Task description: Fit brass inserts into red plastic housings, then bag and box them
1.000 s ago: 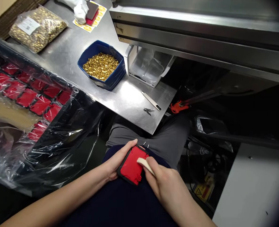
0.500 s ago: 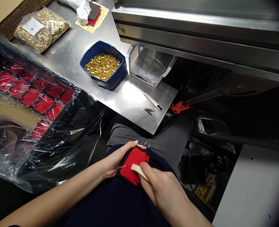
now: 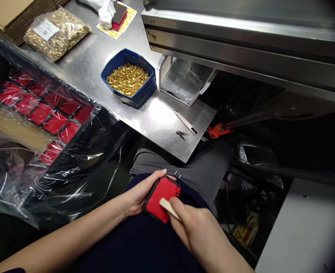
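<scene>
On the person's lap, the left hand (image 3: 139,194) is gripping a red part (image 3: 159,196), fingers curled along its far edge and thumb beneath. The right hand (image 3: 198,232) is pinching a pale stick (image 3: 169,208), its tip lying on the part's near corner, just beyond the fingertips.
</scene>
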The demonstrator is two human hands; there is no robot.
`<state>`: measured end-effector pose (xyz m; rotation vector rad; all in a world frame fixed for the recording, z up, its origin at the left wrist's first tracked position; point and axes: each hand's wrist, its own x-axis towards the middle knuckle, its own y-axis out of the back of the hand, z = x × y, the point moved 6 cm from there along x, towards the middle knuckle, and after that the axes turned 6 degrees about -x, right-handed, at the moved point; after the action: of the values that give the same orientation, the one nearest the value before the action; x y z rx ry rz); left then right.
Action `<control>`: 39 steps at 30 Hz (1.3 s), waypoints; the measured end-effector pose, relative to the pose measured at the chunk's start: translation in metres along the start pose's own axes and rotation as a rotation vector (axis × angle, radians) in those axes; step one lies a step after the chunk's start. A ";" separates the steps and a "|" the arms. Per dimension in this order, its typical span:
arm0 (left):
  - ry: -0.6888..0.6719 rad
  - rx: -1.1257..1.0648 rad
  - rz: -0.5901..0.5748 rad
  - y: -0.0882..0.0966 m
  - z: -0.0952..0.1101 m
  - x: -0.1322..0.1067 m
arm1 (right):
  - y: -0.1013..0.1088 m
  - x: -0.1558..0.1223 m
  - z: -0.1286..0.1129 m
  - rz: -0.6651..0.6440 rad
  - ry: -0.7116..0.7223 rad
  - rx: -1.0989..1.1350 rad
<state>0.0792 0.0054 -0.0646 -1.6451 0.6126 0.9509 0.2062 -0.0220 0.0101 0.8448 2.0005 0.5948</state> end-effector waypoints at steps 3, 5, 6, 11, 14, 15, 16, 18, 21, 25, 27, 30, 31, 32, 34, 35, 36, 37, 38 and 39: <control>-0.001 -0.009 0.009 0.001 0.000 0.000 | 0.002 0.000 0.002 0.004 -0.046 0.011; -0.005 0.004 0.020 0.001 0.001 0.000 | 0.003 -0.001 0.002 -0.002 -0.052 0.042; -0.009 0.017 0.014 0.000 0.001 0.000 | 0.002 -0.001 0.001 -0.015 -0.036 0.050; -0.006 0.013 0.000 -0.001 0.001 0.000 | 0.002 0.000 0.001 0.003 -0.032 0.057; 0.009 0.005 0.003 -0.001 0.001 0.001 | 0.003 -0.001 0.005 -0.002 -0.060 0.101; 0.008 0.019 -0.002 -0.001 0.001 0.002 | 0.002 -0.002 0.004 -0.028 -0.038 0.102; 0.008 0.034 -0.006 -0.002 0.002 0.002 | 0.003 -0.001 0.003 -0.057 -0.012 0.097; 0.012 0.040 -0.005 -0.003 0.002 0.002 | 0.007 0.000 0.003 -0.087 0.029 0.079; 0.034 0.026 0.032 -0.002 0.001 0.003 | 0.014 0.002 0.009 -0.076 0.001 0.081; 0.037 0.080 0.073 -0.002 -0.001 0.005 | 0.014 0.004 0.007 -0.122 0.048 0.088; 0.038 0.089 0.096 -0.003 -0.001 0.005 | 0.013 0.005 0.005 -0.113 0.078 0.076; 0.041 0.069 0.126 -0.004 -0.002 0.004 | 0.015 0.004 0.011 -0.050 0.013 0.086; 0.039 0.068 0.131 -0.005 -0.002 0.004 | 0.014 0.003 0.014 -0.047 -0.009 0.104; 0.029 0.078 0.131 -0.006 -0.002 0.004 | 0.012 0.001 0.015 -0.055 -0.015 0.122; -0.004 0.116 0.120 -0.008 -0.001 0.003 | 0.009 0.000 0.013 -0.070 0.011 0.135; -0.022 0.134 0.118 -0.008 0.000 0.003 | 0.009 0.000 0.012 -0.065 0.025 0.124; -0.038 0.142 0.116 -0.009 0.000 0.003 | 0.009 0.001 0.012 -0.045 0.027 0.106; -0.043 0.137 0.115 -0.009 -0.001 0.004 | 0.010 0.002 0.012 -0.017 0.018 0.090; -0.037 0.123 0.116 -0.009 -0.002 0.004 | 0.011 0.003 0.013 0.010 -0.002 0.086; -0.023 0.105 0.121 -0.008 -0.004 0.004 | 0.011 0.002 0.015 0.027 -0.025 0.099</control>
<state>0.0888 0.0046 -0.0628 -1.5160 0.7413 1.0068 0.2221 -0.0114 0.0089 0.9353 2.0119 0.5014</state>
